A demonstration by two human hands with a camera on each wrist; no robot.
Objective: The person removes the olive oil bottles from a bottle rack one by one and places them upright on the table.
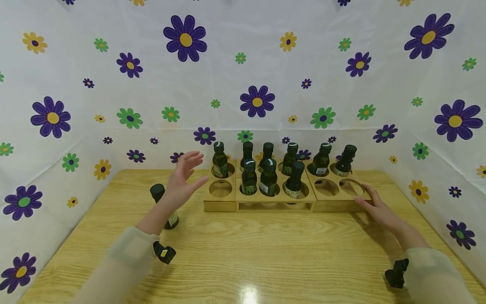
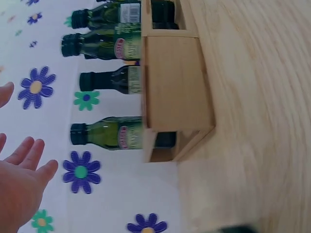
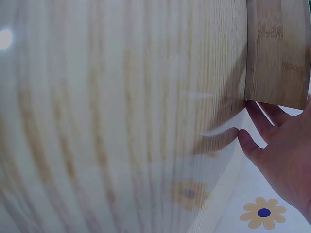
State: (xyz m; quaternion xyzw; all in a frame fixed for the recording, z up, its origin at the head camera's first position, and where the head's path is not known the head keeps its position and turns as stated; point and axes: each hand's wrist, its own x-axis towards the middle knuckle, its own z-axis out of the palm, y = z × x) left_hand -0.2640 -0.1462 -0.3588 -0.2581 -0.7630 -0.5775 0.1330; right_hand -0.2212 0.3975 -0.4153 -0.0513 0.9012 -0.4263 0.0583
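Note:
A wooden rack with round holes stands at the back of the table and holds several dark green bottles. My left hand hovers open just left of the rack, fingers spread, holding nothing. Behind my left forearm a single dark bottle stands on the table. My right hand rests with straight fingers against the rack's right front corner.
The wooden table is walled on three sides by white cloth with flower prints. Some front holes of the rack are unfilled, at the left and at the right end.

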